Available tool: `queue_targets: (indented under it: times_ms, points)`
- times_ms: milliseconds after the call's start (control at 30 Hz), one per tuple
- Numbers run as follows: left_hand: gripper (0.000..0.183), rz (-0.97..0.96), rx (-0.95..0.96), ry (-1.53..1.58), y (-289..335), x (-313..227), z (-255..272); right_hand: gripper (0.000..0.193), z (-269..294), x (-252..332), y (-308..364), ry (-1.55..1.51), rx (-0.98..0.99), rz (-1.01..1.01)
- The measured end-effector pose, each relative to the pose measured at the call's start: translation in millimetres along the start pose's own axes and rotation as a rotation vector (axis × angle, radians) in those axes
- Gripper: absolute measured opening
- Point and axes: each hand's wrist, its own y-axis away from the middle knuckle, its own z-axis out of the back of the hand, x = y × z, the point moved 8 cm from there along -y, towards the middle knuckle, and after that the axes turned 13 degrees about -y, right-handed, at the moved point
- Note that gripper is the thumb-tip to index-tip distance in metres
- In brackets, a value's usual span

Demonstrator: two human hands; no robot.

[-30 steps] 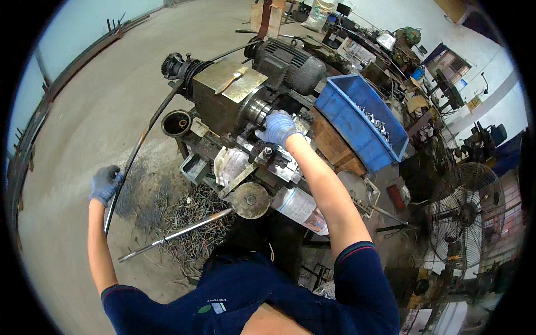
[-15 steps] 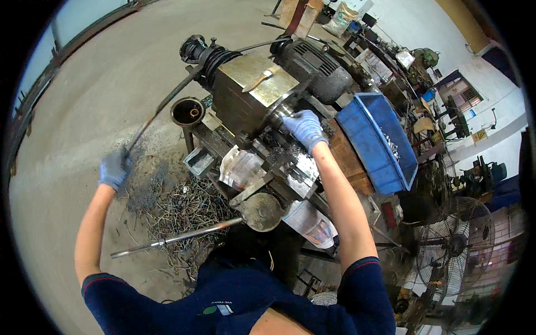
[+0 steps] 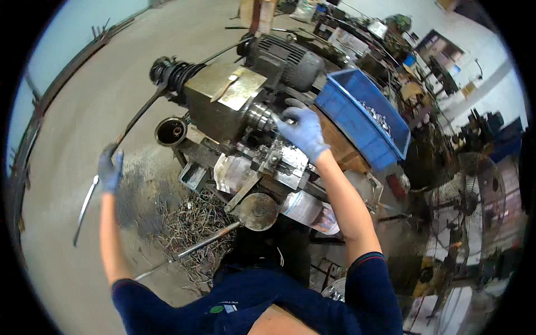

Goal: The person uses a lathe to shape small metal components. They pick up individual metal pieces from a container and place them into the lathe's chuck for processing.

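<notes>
My left hand (image 3: 110, 170), in a blue-grey glove, is at the lower end of a long dark lever (image 3: 139, 118). Its thumb stands apart from the fingers, and the lever's end meets the fingertips. My right hand (image 3: 304, 131), gloved alike, is just right of the shiny round chuck (image 3: 260, 116) of a greasy machine. Thumb and fingers curl toward each other there; what lies between them is too small to make out. The machine's metal housing (image 3: 206, 106) has a wooden-handled brush (image 3: 224, 88) lying on top. Below the chuck sits a slide block (image 3: 272, 162) strewn with metal chips.
At the right, a blue bin (image 3: 363, 120) holds small metal parts. An electric motor (image 3: 285, 61) stands behind. A round pot (image 3: 171, 132) and a small tray (image 3: 194, 176) flank the machine's left side. Swarf (image 3: 192, 223) covers the floor below, near a metal handle bar (image 3: 206, 239). A fan (image 3: 472, 195) stands far right.
My right hand has drawn back from the chuck to the right, exposing it. My left hand has loosened around the lever's end, its thumb now apart. The whole view has shifted.
</notes>
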Motion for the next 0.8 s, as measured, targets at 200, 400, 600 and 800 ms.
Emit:
queue_targets:
  times_ms: [200,400,600,800]
  points:
    - [0.054,0.174,1.037,0.002,188,-109,-207,0.02,116,-51,115,-0.011,-0.109,-0.161]
    - [0.032,-0.338,1.168,-0.185,148,-146,-237,0.017,208,-147,263,0.222,-0.215,-0.383]
    - [0.03,-0.182,1.179,-0.21,109,-160,-176,0.031,287,-229,319,0.373,-0.296,-0.612]
    - [0.044,-0.134,1.312,0.042,132,-132,-93,0.071,330,-324,346,0.847,0.185,-0.959]
